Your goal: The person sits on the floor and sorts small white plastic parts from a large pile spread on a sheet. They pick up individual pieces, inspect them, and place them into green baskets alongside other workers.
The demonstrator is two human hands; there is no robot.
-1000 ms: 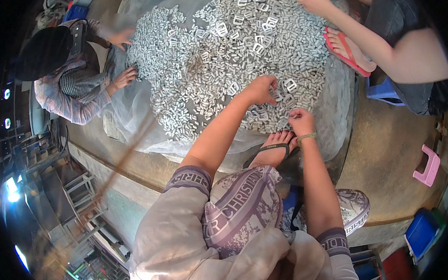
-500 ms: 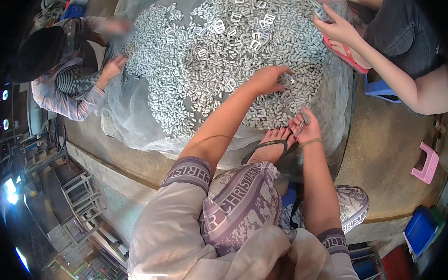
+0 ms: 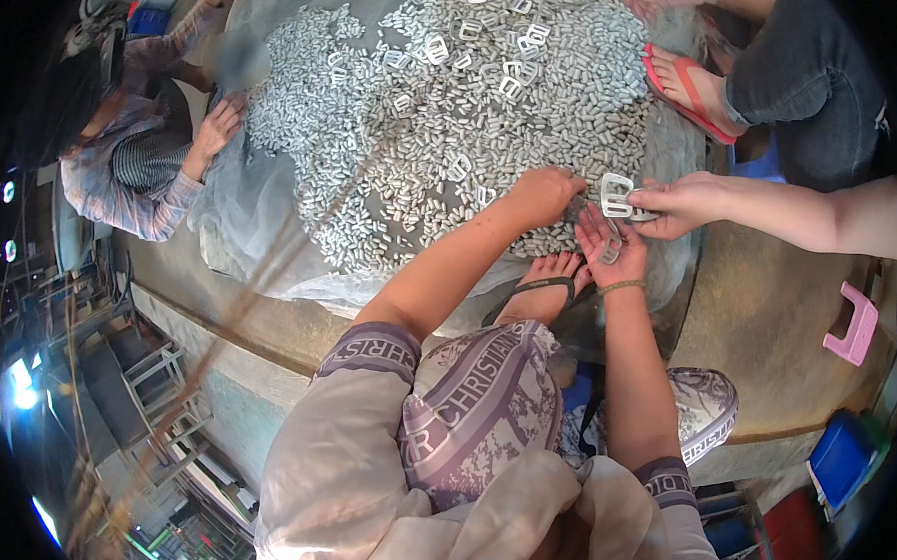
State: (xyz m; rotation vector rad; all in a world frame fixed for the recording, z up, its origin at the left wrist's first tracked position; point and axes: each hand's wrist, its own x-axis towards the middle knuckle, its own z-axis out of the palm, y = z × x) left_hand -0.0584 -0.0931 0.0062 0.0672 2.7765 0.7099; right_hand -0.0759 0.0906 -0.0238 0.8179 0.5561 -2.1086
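Note:
My left hand is closed at the fingertips on a grey metal buckle, mostly hidden by the fingers, just above the pile's near right part. Beside it my right hand is turned palm up, holding a metal slotted buckle across the palm and fingers. A co-worker's hand reaches in from the right, holding a silver slotted buckle close above my right fingers. Many small grey cylindrical pieces are spread in front of me, with several loose buckles lying on top.
Translucent sheeting lies under the pieces. My sandalled foot is at the near edge. A second person sits at the left; a co-worker's red sandal is at the right. A pink stool and blue bin stand farther right.
My left hand has moved right and nearer, beside my right hand. The co-worker's hand at the right has come down with a buckle. The person at left has raised one hand away.

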